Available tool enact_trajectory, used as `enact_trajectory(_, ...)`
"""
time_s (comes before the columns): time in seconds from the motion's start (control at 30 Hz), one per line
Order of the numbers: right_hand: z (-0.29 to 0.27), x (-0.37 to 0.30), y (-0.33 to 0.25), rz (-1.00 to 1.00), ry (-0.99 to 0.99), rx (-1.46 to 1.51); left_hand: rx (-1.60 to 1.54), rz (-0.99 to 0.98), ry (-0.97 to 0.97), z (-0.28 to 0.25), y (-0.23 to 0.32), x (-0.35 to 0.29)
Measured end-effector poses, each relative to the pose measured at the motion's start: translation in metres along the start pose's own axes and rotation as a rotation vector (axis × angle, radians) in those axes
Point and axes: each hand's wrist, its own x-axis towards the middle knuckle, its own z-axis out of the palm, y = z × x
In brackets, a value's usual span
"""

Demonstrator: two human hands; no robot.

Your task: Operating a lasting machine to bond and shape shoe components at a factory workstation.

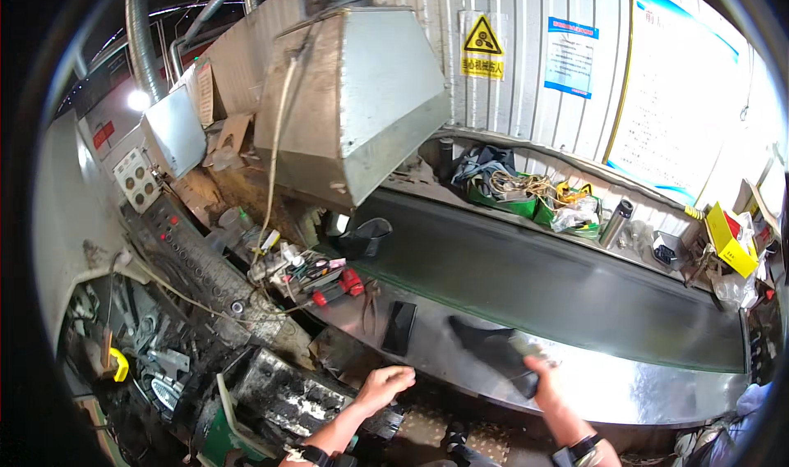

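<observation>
Holding a dark flat piece (493,348) in my right hand (544,382), I have my fingers clamped around its near end, so that most of its length lies out over the shiny metal ledge (625,385) that runs along the near side of the conveyor belt (542,282). What the piece is made of I cannot tell; it looks like a dark strip or flap. Gripping it at one end probably lets the ledge carry the rest of its weight.

My left hand (385,385) rests at the near edge of the same ledge, to the left of the dark piece. Its fingers are curled loosely together and close on nothing that I can see; the hand seems placed there as a brace. A watch sits on each wrist.

Reference positions, all taken from the belt:
- A black phone (399,327) lies flat on the ledge on the near side of the belt, between my left hand and the belt, out of the belt's path.
- A large metal hood (362,97) hangs over the left end of the belt.
- Red-handled tools (333,286) lie just off that left end, beside a control panel (185,249).
- A green tray of rope and rags (526,192) and a steel flask (615,222) sit on the far side.
- A yellow box (730,241) stands past the right end.
</observation>
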Motion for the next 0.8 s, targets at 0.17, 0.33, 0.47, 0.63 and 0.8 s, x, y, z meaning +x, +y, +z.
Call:
enact_trajectory(0.17,-0.154,0.094,-0.097,0.033,0.163,0.001,0.506,-0.103,0.18,-0.044,-0.024,-0.034)
enact_trajectory(0.33,-0.353,0.139,-0.111,-0.207,0.585,-0.009,0.709,-0.271,0.3,-0.114,-0.044,-0.041)
enact_trajectory(0.47,-0.456,0.117,-0.105,-0.337,1.199,-0.606,0.796,-0.118,0.251,-0.122,-0.015,0.048)
enact_trajectory(0.63,-0.313,0.137,-0.029,-0.634,0.734,-0.51,0.931,0.125,0.275,-0.13,0.038,0.19)
enact_trajectory(0.8,-0.053,0.115,0.009,-0.132,0.197,-0.528,1.228,0.052,0.443,-0.149,0.086,0.321)
